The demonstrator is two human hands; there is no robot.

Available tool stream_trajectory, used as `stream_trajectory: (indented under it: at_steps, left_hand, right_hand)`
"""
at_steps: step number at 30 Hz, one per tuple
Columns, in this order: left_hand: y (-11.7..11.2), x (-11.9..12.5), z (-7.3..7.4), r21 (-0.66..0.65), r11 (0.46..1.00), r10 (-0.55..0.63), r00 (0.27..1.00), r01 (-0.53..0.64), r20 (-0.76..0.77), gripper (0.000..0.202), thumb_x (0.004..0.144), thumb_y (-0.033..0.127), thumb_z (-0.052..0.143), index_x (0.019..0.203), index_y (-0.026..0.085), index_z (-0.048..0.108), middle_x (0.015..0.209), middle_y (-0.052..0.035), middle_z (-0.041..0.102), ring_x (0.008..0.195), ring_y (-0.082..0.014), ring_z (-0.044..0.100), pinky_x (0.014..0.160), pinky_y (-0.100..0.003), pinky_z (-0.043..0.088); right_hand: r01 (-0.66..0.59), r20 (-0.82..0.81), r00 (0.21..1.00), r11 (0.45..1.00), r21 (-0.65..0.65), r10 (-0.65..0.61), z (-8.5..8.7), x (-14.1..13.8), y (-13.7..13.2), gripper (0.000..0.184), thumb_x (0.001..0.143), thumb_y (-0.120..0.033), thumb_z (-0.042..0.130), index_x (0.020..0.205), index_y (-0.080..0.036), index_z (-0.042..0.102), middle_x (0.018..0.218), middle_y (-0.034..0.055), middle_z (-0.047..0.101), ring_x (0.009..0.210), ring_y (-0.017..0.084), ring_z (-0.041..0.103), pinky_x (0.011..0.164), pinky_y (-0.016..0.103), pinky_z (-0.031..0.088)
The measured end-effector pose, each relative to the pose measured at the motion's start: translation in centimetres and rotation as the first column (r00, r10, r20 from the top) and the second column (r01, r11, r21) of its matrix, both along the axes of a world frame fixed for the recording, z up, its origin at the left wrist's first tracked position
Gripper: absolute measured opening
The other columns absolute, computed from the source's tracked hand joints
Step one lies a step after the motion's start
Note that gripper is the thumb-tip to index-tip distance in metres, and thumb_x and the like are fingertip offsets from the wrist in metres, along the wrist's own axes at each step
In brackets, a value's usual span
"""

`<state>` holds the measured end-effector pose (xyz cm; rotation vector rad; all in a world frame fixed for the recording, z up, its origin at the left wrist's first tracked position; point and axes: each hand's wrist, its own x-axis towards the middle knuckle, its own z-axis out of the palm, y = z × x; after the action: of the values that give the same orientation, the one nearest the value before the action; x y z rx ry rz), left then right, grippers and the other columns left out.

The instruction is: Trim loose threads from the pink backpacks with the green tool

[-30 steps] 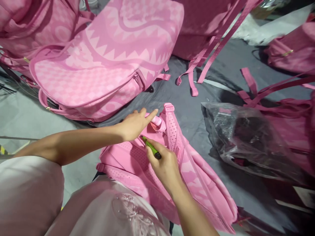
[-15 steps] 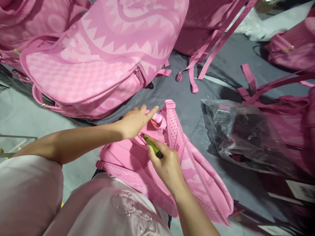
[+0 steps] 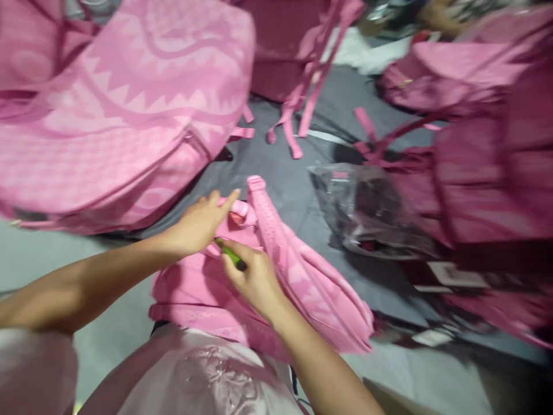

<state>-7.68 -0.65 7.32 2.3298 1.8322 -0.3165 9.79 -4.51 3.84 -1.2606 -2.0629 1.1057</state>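
Note:
A pink backpack (image 3: 302, 288) lies back-side up across my lap, its padded straps pointing away from me. My left hand (image 3: 199, 222) presses on the top handle of the backpack, fingers closed around it with the forefinger stretched out. My right hand (image 3: 253, 274) is closed on a small green tool (image 3: 231, 255) with a dark end, its tip against the backpack just below the handle. The picture is smeared by motion.
A large pink backpack with a tooth pattern (image 3: 116, 115) lies to the left on the grey cloth (image 3: 298, 196). More pink backpacks (image 3: 475, 144) and loose straps (image 3: 298, 115) crowd the back and right. A crumpled clear plastic bag (image 3: 371, 213) lies right of my hands.
The camera has swung right, so everything sits further left in the picture and is blurred. Both hands keep their hold at the backpack's top.

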Motion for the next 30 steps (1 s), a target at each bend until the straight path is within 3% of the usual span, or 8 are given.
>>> stream_trajectory:
  at_steps: [9, 14, 16, 18, 20, 22, 26, 30]
  left_hand:
    - [0.5, -1.1, -1.9, 0.125, 0.987, -0.090, 0.990, 0.103, -0.109, 0.078, 0.093, 0.024, 0.049, 0.161, 0.016, 0.011, 0.132, -0.0210, 0.049, 0.101, -0.0326, 0.064, 0.082, -0.040, 0.055]
    - [0.1, -0.5, -1.3, 0.081, 0.996, -0.030, 0.997, 0.036, -0.076, 0.081, 0.092, 0.023, 0.052, 0.162, 0.018, 0.012, 0.141, -0.0213, 0.045, 0.118, -0.0354, 0.059, 0.092, -0.043, 0.054]
    - [0.0, -0.1, -1.1, 0.046, 0.999, 0.010, 0.999, -0.008, -0.050, 0.082, 0.090, 0.018, 0.053, 0.161, 0.019, 0.015, 0.141, -0.0194, 0.046, 0.124, -0.0337, 0.057, 0.095, -0.040, 0.053]
    - [0.0, 0.5, -1.1, 0.011, 0.998, 0.054, 0.998, -0.054, -0.024, 0.084, 0.086, 0.013, 0.054, 0.161, 0.021, 0.018, 0.141, -0.0180, 0.048, 0.127, -0.0314, 0.056, 0.098, -0.038, 0.052]
    - [0.0, 1.0, -1.2, 0.009, 0.994, 0.104, 0.995, -0.104, -0.005, 0.088, 0.081, 0.012, 0.057, 0.160, 0.025, 0.021, 0.141, -0.0167, 0.049, 0.127, -0.0302, 0.057, 0.099, -0.037, 0.051]
    - [0.1, 1.3, -1.5, 0.025, 0.989, 0.147, 0.989, -0.148, 0.009, 0.093, 0.076, 0.015, 0.061, 0.160, 0.027, 0.022, 0.141, -0.0158, 0.051, 0.124, -0.0300, 0.059, 0.099, -0.038, 0.051]
    - [0.0, 1.6, -1.9, 0.006, 0.983, 0.185, 0.982, -0.185, 0.024, 0.100, 0.071, 0.016, 0.064, 0.160, 0.030, 0.020, 0.146, -0.0144, 0.048, 0.124, -0.0287, 0.059, 0.099, -0.037, 0.050]
    - [-0.1, 1.7, -1.8, 0.000, 0.983, 0.186, 0.982, -0.186, 0.028, 0.102, 0.072, 0.005, 0.059, 0.161, 0.030, 0.017, 0.150, -0.0145, 0.045, 0.128, -0.0277, 0.057, 0.101, -0.036, 0.050]
  right_hand:
    - [-0.020, -0.105, 0.994, 0.995, -0.096, 0.010, 0.1, -0.3, 1.1, 0.019, 0.091, -0.025, 0.066, 0.105, -0.022, 0.079, 0.090, -0.0002, 0.079, 0.077, 0.014, 0.071, 0.071, 0.021, 0.050]
    - [0.151, -0.269, 0.954, 0.988, 0.035, -0.136, 2.8, 7.8, 0.5, 0.025, 0.100, -0.031, 0.054, 0.103, -0.022, 0.077, 0.100, 0.0030, 0.077, 0.092, 0.016, 0.070, 0.084, 0.028, 0.053]
    - [0.486, -0.235, 0.871, 0.824, 0.292, -0.431, 2.2, 13.7, 0.7, 0.024, 0.097, -0.022, 0.050, 0.099, -0.020, 0.074, 0.110, 0.0078, 0.074, 0.107, 0.021, 0.067, 0.094, 0.034, 0.053]
    - [0.556, 0.052, 0.756, 0.683, 0.473, -0.652, 0.2, 19.5, 2.0, 0.034, 0.092, -0.011, 0.046, 0.114, -0.018, 0.071, 0.122, 0.0123, 0.068, 0.118, 0.024, 0.063, 0.097, 0.036, 0.052]
    - [0.500, 0.539, 0.515, 0.745, 0.442, -0.666, -2.4, 24.0, 4.2, 0.044, 0.091, -0.009, 0.045, 0.127, -0.020, 0.067, 0.121, 0.0128, 0.067, 0.105, 0.022, 0.069, 0.086, 0.033, 0.054]
    - [0.466, 0.691, 0.433, 0.800, 0.378, -0.579, -4.8, 26.4, 6.5, 0.042, 0.086, -0.005, 0.052, 0.121, -0.018, 0.072, 0.109, 0.0140, 0.070, 0.088, 0.023, 0.072, 0.072, 0.031, 0.054]
    - [0.339, 0.737, 0.493, 0.882, 0.328, -0.463, -7.3, 26.7, 9.9, 0.048, 0.081, -0.001, 0.060, 0.117, -0.029, 0.073, 0.109, 0.0066, 0.071, 0.084, 0.018, 0.073, 0.068, 0.023, 0.049]
    - [0.336, 0.755, 0.418, 0.858, 0.389, -0.506, -7.7, 27.0, 12.1, 0.044, 0.095, -0.013, 0.047, 0.134, -0.025, 0.063, 0.127, 0.0141, 0.063, 0.098, 0.025, 0.071, 0.076, 0.031, 0.052]
